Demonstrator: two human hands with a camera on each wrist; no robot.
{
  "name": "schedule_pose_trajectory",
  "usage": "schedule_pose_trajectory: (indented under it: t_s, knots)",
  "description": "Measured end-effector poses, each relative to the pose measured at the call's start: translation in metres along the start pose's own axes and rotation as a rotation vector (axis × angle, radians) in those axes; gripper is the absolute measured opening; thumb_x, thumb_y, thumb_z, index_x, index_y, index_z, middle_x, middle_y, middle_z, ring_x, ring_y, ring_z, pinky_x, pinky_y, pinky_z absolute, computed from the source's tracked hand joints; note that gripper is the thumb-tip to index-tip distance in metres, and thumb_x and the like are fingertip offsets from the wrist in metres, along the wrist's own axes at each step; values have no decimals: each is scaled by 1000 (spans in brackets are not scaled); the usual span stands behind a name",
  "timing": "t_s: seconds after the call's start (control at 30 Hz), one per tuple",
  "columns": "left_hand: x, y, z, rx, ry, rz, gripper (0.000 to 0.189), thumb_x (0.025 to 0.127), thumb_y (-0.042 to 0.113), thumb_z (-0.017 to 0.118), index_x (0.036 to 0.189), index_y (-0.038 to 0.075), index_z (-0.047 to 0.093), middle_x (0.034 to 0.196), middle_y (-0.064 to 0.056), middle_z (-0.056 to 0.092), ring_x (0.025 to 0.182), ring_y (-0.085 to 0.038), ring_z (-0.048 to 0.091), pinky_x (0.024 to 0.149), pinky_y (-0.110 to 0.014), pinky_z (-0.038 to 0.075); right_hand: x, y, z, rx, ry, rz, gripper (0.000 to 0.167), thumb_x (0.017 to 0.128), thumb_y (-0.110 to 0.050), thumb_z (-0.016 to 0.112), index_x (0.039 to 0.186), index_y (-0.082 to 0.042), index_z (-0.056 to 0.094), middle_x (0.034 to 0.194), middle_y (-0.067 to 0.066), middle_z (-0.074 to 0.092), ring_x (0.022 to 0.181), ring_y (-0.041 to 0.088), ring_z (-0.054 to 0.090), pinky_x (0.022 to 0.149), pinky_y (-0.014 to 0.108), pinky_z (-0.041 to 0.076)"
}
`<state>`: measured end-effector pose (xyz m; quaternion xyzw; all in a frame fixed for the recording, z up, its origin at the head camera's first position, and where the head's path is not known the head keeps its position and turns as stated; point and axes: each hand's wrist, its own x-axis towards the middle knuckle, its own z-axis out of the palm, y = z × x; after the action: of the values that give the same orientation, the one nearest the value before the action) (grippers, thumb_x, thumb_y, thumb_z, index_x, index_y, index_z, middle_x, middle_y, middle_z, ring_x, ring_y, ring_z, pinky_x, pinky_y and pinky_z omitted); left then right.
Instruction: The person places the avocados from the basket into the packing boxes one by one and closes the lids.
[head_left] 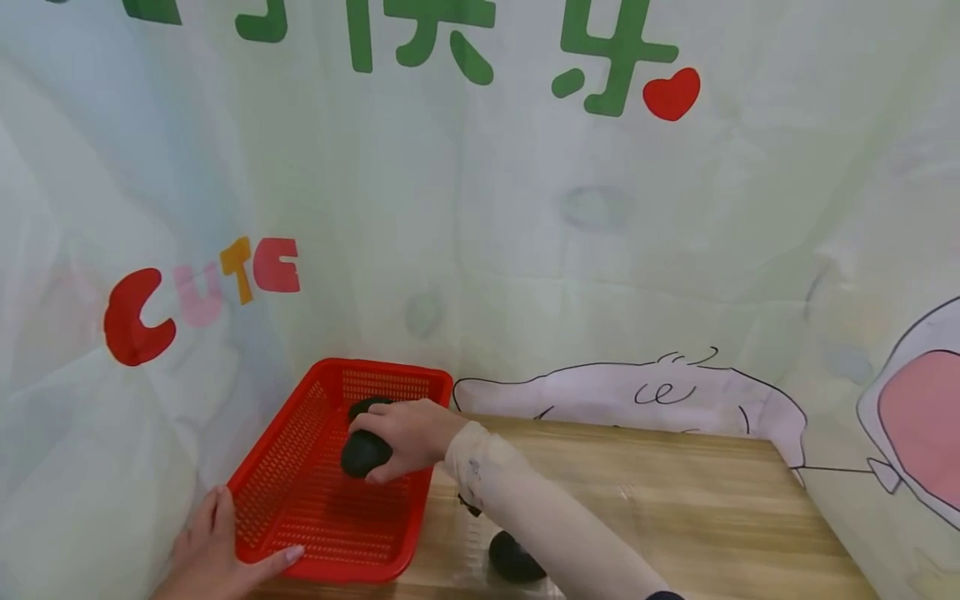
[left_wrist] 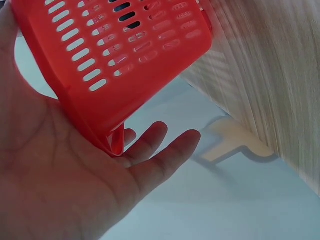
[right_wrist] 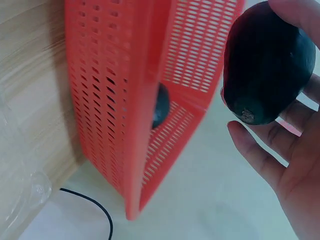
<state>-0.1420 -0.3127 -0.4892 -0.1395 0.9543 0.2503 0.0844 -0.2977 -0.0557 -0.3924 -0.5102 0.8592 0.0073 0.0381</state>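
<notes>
My right hand (head_left: 408, 433) grips a dark avocado (head_left: 366, 454) over the inside of a red plastic basket (head_left: 300, 433). In the right wrist view this avocado (right_wrist: 267, 65) shows its rough stem end, with the thumb on one side and fingers on the other. A second avocado (head_left: 369, 406) lies in the far part of the basket, partly hidden by my hand. At the basket's near left corner rests my left hand (head_left: 213, 554), its thumb along the near rim. The left wrist view shows its fingers (left_wrist: 165, 155) stretched out past the corner.
Another dark avocado (head_left: 516, 558) sits on the wooden table (head_left: 675, 492), partly behind my right sleeve. Clear plastic (right_wrist: 20, 170) lies near the basket on the table. A printed cloth backdrop (head_left: 525, 250) rises behind and to the sides.
</notes>
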Motion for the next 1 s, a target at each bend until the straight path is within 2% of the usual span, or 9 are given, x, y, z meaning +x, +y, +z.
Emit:
schedule_pose_trajectory:
  t_s: [0.17, 0.4, 0.6, 0.77, 1.0]
  knots:
    - [0, 0, -2, -9, -7, 7, 161, 61, 84, 73, 150, -17, -14, 146, -45, 0, 119, -64, 18, 82, -70, 53, -21, 5, -11, 23, 132, 3, 62, 88, -57, 70, 141, -35, 49, 120, -16, 57, 94, -2, 57, 75, 14, 46]
    - [4, -4, -3, 5, 4, 14, 159, 64, 84, 71, 149, -17, -16, 147, -45, -2, 121, -65, 15, 84, -72, 51, -53, 11, -25, 61, 244, 18, 60, 89, -56, 68, 142, -34, 48, 118, -13, 58, 94, 2, 55, 72, 16, 44]
    - [5, -5, -2, 4, -17, 12, 160, 64, 84, 71, 149, -18, -18, 145, -45, -2, 119, -63, 16, 84, -71, 51, -82, 20, -23, 32, 368, -2, 61, 89, -54, 67, 143, -30, 51, 118, -9, 60, 92, 6, 56, 76, 18, 45]
    - [5, -4, 0, 17, -12, -5, 160, 63, 85, 71, 149, -18, -14, 143, -44, 0, 119, -62, 19, 85, -71, 51, -105, 26, -20, 20, 459, 24, 61, 88, -53, 68, 142, -30, 52, 116, -8, 61, 94, 7, 57, 77, 21, 49]
    - [6, -4, 6, 37, 19, -32, 157, 60, 87, 71, 151, -16, -5, 142, -42, 6, 116, -61, 25, 87, -72, 49, -132, 31, -14, 80, 525, 74, 57, 88, -49, 68, 141, -31, 54, 129, -8, 59, 101, 8, 61, 78, 20, 54]
